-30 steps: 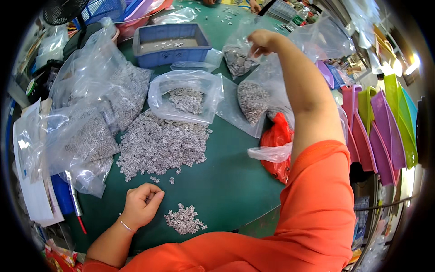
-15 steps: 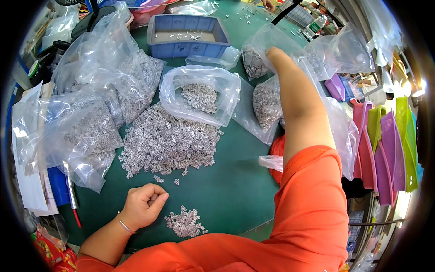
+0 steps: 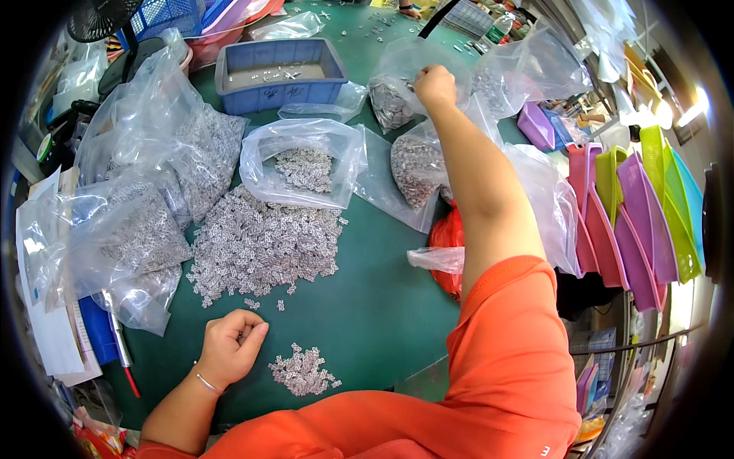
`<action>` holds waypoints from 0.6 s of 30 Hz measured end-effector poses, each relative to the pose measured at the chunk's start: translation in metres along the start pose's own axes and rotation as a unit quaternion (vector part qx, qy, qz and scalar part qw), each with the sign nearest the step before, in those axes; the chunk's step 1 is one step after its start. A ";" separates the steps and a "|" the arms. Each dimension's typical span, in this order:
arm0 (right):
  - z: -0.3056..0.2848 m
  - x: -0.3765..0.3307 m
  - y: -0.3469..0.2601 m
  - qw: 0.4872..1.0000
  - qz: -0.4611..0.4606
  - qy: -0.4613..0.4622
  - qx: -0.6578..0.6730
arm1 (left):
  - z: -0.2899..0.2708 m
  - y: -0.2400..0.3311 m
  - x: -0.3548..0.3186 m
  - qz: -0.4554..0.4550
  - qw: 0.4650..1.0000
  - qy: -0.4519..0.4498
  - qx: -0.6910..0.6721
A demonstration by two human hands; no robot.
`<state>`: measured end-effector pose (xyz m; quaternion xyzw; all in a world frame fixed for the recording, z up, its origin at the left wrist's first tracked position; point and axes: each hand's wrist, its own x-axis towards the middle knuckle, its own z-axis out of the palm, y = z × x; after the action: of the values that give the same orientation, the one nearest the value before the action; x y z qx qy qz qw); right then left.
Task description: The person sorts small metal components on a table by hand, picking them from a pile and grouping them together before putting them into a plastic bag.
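On the green table, my left hand (image 3: pixel 235 346) rests with its fingers curled closed; whatever they hold is hidden. It lies between a large heap of small silvery-grey metal pieces (image 3: pixel 260 249) and a smaller pile of the same pieces (image 3: pixel 303 370). My right arm reaches to the far right. There my right hand (image 3: pixel 436 86) is at the mouth of a clear plastic bag of flat grey pieces (image 3: pixel 390 103), fingers bent and closed, their tips not clear. Below that arm lies a clear bag of small brownish-grey parts (image 3: pixel 417 172).
An open clear bag (image 3: pixel 256 164) of metal pieces sits on the large heap. A blue bin (image 3: pixel 279 92) with a few pieces stands behind. Filled bags (image 3: pixel 210 157) crowd the left. Beside my right arm are a red bag (image 3: pixel 446 237) and colourful plastic trays (image 3: pixel 638 218).
My right hand has come up out of the bag mouth, so its fingers now show. The view has shifted a little. My left hand stays closed in its place on the table.
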<state>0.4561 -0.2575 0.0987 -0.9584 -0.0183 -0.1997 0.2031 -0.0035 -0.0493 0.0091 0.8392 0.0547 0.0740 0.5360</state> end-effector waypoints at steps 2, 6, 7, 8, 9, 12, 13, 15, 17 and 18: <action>-0.015 -0.005 -0.001 0.996 -0.009 0.034 0.085 | 0.000 -0.001 0.000 0.000 1.000 0.003 0.006; -0.036 0.003 0.012 0.977 0.042 -0.010 0.208 | 0.002 -0.002 -0.001 -0.021 1.000 0.001 -0.011; -0.048 -0.007 0.006 0.951 0.081 -0.038 0.297 | 0.002 -0.002 -0.001 -0.027 1.000 -0.004 -0.008; -0.051 -0.009 0.008 0.928 0.089 -0.047 0.358 | 0.000 -0.002 -0.002 -0.034 0.999 -0.010 -0.006; -0.058 -0.013 0.009 0.903 0.096 -0.056 0.415 | 0.000 -0.002 -0.002 -0.040 0.999 -0.017 -0.005; -0.087 -0.030 0.006 0.839 0.093 -0.102 0.526 | 0.001 -0.004 -0.001 -0.019 1.000 -0.011 -0.001; -0.096 -0.037 0.004 0.816 0.092 -0.119 0.558 | 0.001 -0.003 -0.001 -0.022 1.000 -0.010 -0.007; -0.117 -0.053 0.000 0.782 0.081 -0.148 0.600 | 0.000 -0.002 -0.002 -0.026 0.999 -0.009 -0.019; -0.134 -0.073 0.007 0.758 0.072 -0.169 0.625 | 0.004 -0.002 0.000 -0.021 1.000 -0.005 -0.010; -0.143 -0.084 0.009 0.751 0.066 -0.175 0.634 | 0.004 -0.002 0.000 -0.018 1.000 -0.001 -0.007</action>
<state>0.3263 -0.3180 0.1822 -0.6269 -0.1126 0.0432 0.7697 -0.0031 -0.0523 0.0051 0.8345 0.0683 0.0639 0.5431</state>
